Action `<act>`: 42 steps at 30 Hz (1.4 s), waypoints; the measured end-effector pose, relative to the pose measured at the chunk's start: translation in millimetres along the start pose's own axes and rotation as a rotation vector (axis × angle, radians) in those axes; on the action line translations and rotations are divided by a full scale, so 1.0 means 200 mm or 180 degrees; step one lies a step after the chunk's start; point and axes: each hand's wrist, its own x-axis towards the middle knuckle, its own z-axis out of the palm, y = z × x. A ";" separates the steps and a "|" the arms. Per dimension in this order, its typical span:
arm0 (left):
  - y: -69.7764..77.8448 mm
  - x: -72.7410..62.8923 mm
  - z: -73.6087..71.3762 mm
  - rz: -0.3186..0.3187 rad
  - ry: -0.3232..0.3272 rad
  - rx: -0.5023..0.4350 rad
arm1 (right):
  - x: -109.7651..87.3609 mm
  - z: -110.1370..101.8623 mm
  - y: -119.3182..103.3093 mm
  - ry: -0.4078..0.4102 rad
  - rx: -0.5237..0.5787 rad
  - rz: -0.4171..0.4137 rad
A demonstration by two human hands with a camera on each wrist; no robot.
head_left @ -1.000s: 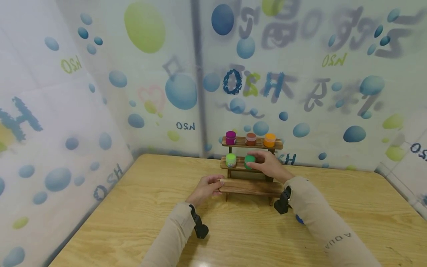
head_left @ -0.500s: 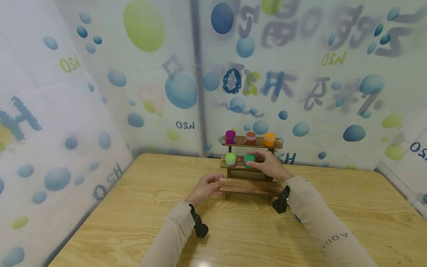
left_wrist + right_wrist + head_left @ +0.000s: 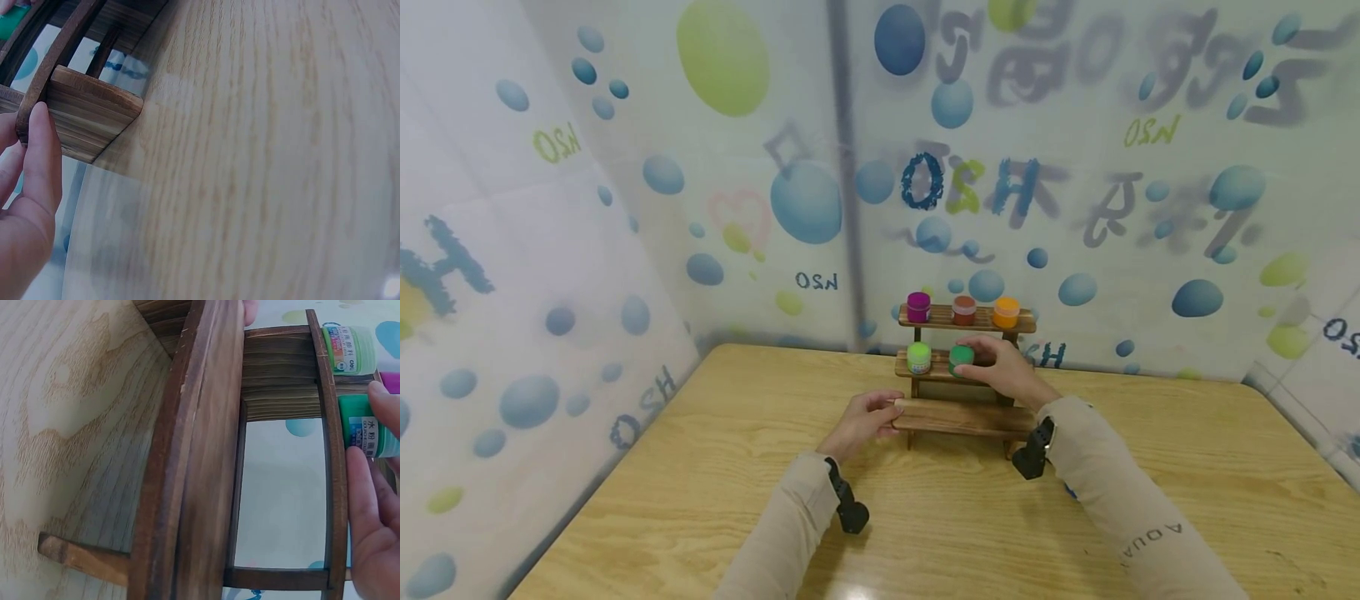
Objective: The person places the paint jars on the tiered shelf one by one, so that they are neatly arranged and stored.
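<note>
A three-tier wooden shelf (image 3: 962,418) stands on the table. My left hand (image 3: 865,423) pinches the left end of its lowest board; in the left wrist view, fingers (image 3: 42,156) lie on both sides of the board's end. My right hand (image 3: 1006,371) grips a dark green paint jar (image 3: 960,360) on the middle tier, thumb and fingers about it. The jar's printed label (image 3: 364,436) shows in the right wrist view. To its left on that tier sits a light green paint jar (image 3: 918,358). The lowest board bears no jar.
On the top tier stand a purple jar (image 3: 918,307), a brown jar (image 3: 963,311) and an orange jar (image 3: 1006,312). A blue object (image 3: 1071,492), mostly hidden, lies by the right sleeve. Behind the table (image 3: 700,500) hangs a patterned sheet (image 3: 880,100).
Both hands keep their places, the left on the lowest board's end and the right on the dark green jar. The right forearm has shifted slightly left, covering more of the blue object.
</note>
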 end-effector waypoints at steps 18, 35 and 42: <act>0.05 -0.04 0.01 0.0012 -0.0063 -0.0058 | -0.04 -0.05 -0.03 -0.0149 0.0026 0.0020; -0.03 0.02 0.00 0.0056 0.0032 0.0017 | -0.19 -0.21 -0.04 -0.0167 -0.0299 -0.0224; 0.07 -0.06 0.02 0.0018 0.0016 0.0054 | -0.30 -0.29 0.00 -0.0149 -0.0271 -0.0114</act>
